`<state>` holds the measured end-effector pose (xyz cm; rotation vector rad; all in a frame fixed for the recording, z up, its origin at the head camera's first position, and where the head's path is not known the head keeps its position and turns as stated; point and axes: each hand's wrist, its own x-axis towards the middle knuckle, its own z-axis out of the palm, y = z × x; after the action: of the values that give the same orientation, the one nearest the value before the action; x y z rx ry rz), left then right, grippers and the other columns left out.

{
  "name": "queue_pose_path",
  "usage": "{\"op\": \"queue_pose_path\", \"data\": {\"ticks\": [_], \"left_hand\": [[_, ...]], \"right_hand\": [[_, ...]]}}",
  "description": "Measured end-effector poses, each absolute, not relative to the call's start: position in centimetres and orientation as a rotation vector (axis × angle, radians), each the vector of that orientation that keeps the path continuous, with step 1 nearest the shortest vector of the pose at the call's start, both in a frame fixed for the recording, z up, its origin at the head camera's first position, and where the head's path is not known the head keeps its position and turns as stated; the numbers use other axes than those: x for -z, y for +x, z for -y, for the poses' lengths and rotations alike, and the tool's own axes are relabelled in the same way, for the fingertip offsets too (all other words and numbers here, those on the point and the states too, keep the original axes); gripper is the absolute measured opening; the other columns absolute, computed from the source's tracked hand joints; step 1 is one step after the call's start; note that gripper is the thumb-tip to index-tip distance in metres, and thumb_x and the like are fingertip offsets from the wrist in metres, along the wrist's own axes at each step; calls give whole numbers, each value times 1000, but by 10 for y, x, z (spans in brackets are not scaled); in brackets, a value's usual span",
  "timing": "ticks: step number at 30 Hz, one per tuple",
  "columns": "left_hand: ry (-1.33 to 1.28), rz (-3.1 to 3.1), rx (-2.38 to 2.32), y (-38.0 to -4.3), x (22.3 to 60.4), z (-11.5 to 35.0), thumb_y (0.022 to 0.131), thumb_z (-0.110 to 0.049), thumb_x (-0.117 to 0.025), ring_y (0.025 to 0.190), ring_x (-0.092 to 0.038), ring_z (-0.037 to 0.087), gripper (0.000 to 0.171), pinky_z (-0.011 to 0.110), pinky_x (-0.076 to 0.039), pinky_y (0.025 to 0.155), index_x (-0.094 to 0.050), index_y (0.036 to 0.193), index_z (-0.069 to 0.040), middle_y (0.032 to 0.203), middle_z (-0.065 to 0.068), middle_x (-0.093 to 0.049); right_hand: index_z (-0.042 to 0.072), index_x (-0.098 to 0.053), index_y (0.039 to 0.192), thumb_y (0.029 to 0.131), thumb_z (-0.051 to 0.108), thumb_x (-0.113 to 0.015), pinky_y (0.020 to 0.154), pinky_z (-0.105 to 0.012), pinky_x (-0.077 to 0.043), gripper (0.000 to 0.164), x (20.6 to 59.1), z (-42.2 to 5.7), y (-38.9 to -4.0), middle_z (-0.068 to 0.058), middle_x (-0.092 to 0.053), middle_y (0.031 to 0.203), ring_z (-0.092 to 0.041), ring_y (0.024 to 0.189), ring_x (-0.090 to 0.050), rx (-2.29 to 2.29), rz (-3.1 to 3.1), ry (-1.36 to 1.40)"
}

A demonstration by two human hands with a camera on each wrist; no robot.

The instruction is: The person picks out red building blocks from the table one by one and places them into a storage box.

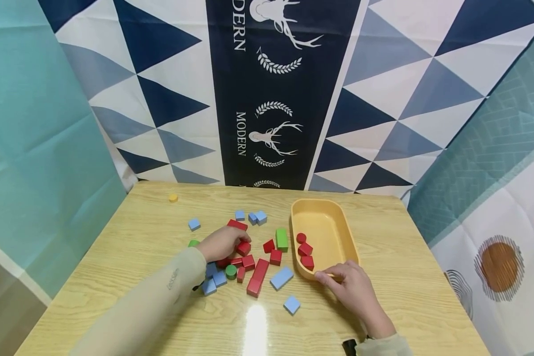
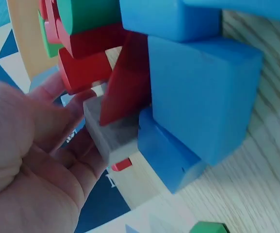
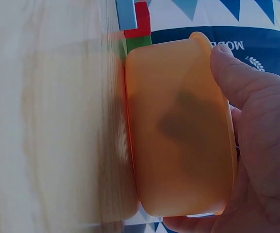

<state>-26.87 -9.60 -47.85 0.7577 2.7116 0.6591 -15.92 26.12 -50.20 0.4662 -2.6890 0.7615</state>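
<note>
My left hand [image 1: 222,244] is over the block pile, its fingers bent around a small red block [image 1: 243,248] at the pile's far side. In the left wrist view the fingertips touch a red block [image 2: 84,70], beside a grey block [image 2: 113,128] and a red wedge [image 2: 127,80]. Larger blue blocks [image 2: 203,92] stand closer to that camera. My right hand [image 1: 349,287] grips the near rim of a yellow tray [image 1: 344,222], thumb on top of the rim. Several red blocks [image 1: 307,262] lie along the tray's left side.
Around the pile lie a long red block [image 1: 258,278], a green cylinder [image 1: 231,271], a green block [image 1: 282,240] and blue blocks [image 1: 282,278]. A yellow disc [image 1: 173,198] sits at the far left. Patterned cloth [image 1: 267,99] hangs behind the table.
</note>
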Motion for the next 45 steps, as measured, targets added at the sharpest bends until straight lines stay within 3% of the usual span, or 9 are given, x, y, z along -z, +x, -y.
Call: {"op": "queue_pose_path", "data": {"ticks": [10, 20, 30, 38, 45], "left_hand": [[836, -2687, -536, -264, 475, 89, 90, -15, -72, 94, -53, 12, 38, 37, -51, 93, -64, 128, -13, 117, -1, -62], [1016, -2838, -641, -271, 444, 24, 95, -28, -68, 118, -50, 13, 46, 36, -45, 102, -57, 137, -14, 132, 0, -58], [1252, -2895, -380, -269, 442, -50, 92, -33, -71, 103, -53, 7, 43, 28, -47, 98, -61, 132, -19, 120, -5, -62], [1212, -2931, -349, -272, 451, -51, 92, -31, -71, 98, -50, 9, 35, 27, -49, 94, -67, 125, -21, 110, -7, -63], [1263, -2923, -328, -270, 453, -42, 95, -31, -68, 95, -56, 8, 25, 27, -50, 91, -70, 117, -21, 107, -6, -64]], "right_hand": [[29, -79, 79, 84, 44, -76, 60, -30, -42, 16, 500, -260, -159, 20, -68, 77, -5, 68, -46, -766, 2695, 452], [28, -78, 79, 84, 44, -76, 61, -32, -44, 17, 498, -262, -158, 19, -68, 78, -6, 70, -47, -760, 2691, 447], [31, -77, 76, 83, 42, -77, 58, -30, -45, 13, 502, -260, -157, 22, -67, 76, -4, 68, -46, -749, 2658, 484], [29, -77, 77, 83, 43, -77, 58, -30, -45, 15, 503, -259, -157, 21, -67, 76, -5, 68, -45, -754, 2663, 474], [29, -78, 76, 83, 43, -78, 57, -29, -43, 16, 503, -259, -158, 20, -67, 76, -5, 68, -45, -740, 2668, 456]]}}
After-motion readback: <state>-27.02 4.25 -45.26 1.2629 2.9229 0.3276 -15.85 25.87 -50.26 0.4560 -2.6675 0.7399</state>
